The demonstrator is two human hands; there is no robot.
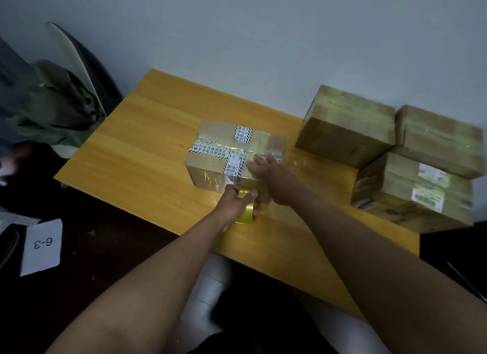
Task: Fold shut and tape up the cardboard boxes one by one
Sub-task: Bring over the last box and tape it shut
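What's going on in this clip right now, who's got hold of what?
A person is taping up a closed cardboard box on a yellow wooden table. The left hand grips a roll of yellowish tape at the box's near edge, while the right hand lies flat on the box top, fingers straight, pressing it down. Three more boxes sit grouped at the right end of the table. A card marked 6-3 lies to the left, off the table.
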